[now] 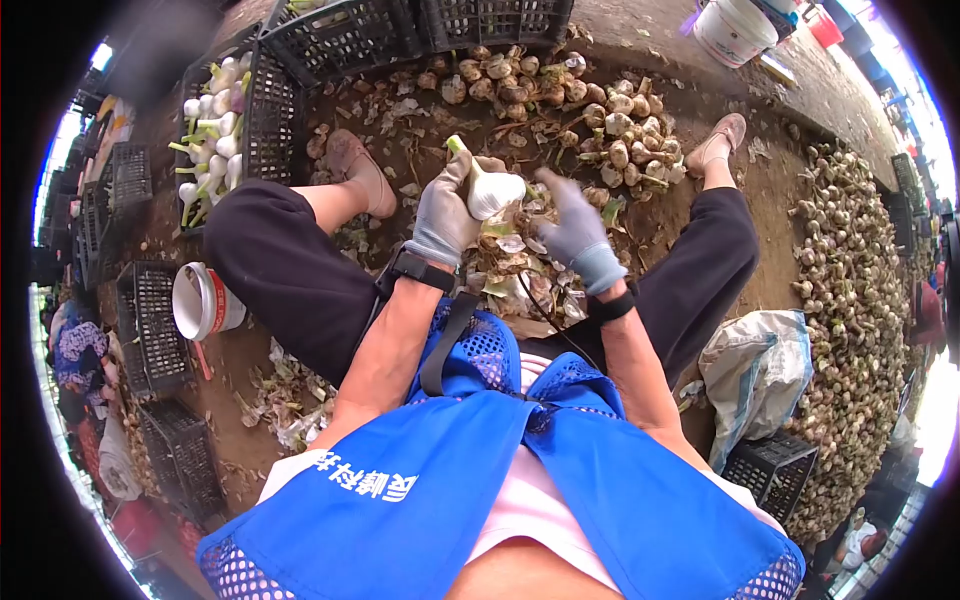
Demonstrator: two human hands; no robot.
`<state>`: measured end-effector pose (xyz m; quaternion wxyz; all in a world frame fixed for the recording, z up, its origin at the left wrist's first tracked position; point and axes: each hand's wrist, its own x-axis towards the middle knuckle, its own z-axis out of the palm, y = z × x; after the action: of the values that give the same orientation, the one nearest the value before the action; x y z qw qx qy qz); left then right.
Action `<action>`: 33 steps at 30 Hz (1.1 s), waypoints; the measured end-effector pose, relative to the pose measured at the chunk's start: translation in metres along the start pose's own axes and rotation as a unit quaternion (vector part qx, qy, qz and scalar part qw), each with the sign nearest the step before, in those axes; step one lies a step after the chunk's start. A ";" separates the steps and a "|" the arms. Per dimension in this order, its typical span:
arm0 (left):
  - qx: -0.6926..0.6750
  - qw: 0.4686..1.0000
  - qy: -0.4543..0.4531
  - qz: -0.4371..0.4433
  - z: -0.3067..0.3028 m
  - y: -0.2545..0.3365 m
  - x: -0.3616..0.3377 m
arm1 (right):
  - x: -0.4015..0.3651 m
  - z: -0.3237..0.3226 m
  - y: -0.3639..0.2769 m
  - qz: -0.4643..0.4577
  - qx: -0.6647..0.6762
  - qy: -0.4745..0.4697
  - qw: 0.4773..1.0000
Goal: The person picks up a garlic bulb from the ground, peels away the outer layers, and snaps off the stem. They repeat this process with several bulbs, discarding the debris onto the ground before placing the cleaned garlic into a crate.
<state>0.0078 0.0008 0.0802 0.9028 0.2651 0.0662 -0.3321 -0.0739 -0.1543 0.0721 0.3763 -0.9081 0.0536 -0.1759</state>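
A clean white garlic bulb with a short green stem is gripped in my gloved left hand, its stem pointing up and left. My gloved right hand is just right of the bulb, apart from it and blurred by motion; whether its fingers hold anything cannot be made out. Peeled skins lie on the ground below both hands. Unpeeled garlic bulbs are heaped beyond the hands, between my feet.
A black crate of cleaned garlic stands at upper left, near a white bucket. A long garlic pile and a white sack lie at right. Another bucket stands at the top. A person is at lower right.
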 end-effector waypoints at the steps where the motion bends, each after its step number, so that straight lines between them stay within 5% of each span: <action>1: 0.014 0.999 0.047 0.014 -0.002 -0.004 0.003 | 0.005 -0.013 -0.021 -0.024 -0.074 0.025 0.997; 6: 0.046 0.998 -0.015 -0.032 -0.015 -0.008 0.001 | -0.001 0.005 -0.015 -0.062 -0.115 -0.069 0.989; 7: -0.016 0.998 0.004 -0.067 -0.014 -0.009 -0.002 | -0.002 0.007 -0.010 0.016 0.075 -0.094 0.993; 9: -0.111 0.986 0.005 -0.127 -0.020 -0.007 -0.001 | -0.009 0.013 -0.003 0.164 0.363 -0.105 0.911; 14: -0.061 0.993 0.040 -0.091 -0.016 -0.014 0.011 | -0.001 -0.001 -0.010 0.204 0.381 -0.134 0.892; 16: -0.045 0.995 0.068 -0.060 -0.015 -0.014 0.013 | -0.003 -0.009 -0.016 0.257 0.428 -0.219 0.839; 17: 0.009 0.993 0.114 -0.011 -0.023 -0.016 0.018 | -0.007 -0.010 -0.027 0.172 0.500 -0.241 0.814; 18: 0.060 0.984 0.163 0.040 -0.033 -0.018 0.022 | -0.009 -0.014 -0.038 0.230 0.613 -0.227 0.721; 19: 0.098 0.979 0.178 0.021 -0.052 -0.014 0.027 | -0.005 -0.012 -0.036 0.182 0.639 -0.197 0.721; 20: -0.026 0.973 0.228 -0.030 -0.089 -0.022 0.054 | 0.001 -0.011 -0.032 0.133 0.664 -0.163 0.718; 22: -0.125 0.965 0.228 0.027 -0.092 -0.031 0.069 | 0.021 -0.025 -0.027 0.218 0.706 -0.077 0.670; 23: 0.017 0.975 0.220 0.022 -0.047 -0.010 0.026 | 0.025 -0.026 -0.005 0.218 0.526 -0.117 0.813; 24: -0.032 0.955 0.278 0.095 -0.022 -0.016 0.029 | 0.024 -0.022 0.015 0.208 0.317 -0.152 0.913; 25: -0.016 0.960 0.273 0.062 -0.026 -0.011 0.026 | 0.022 -0.015 0.016 0.213 0.011 -0.204 0.955; 26: -0.002 0.963 0.269 0.030 -0.030 -0.006 0.022 | 0.017 -0.007 0.014 0.195 -0.297 -0.237 0.904; 27: -0.006 0.962 0.272 0.032 -0.032 -0.007 0.022 | 0.007 0.000 0.018 0.167 -0.241 -0.189 0.937; 28: 0.019 0.956 0.289 0.038 -0.034 -0.008 0.022 | 0.003 0.005 0.014 0.134 -0.013 -0.146 0.980; 30: 0.047 0.949 0.309 0.039 -0.038 -0.014 0.019 | -0.004 0.022 0.003 0.106 0.102 -0.117 0.982; 33: 0.241 0.907 0.336 0.076 -0.014 -0.015 0.009 | 0.002 0.024 -0.035 0.057 -0.134 -0.096 0.985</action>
<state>0.0059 -0.0064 0.0596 0.7583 0.5746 0.2634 -0.1595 -0.0643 -0.1140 0.0822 0.2643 -0.9583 0.0923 -0.0575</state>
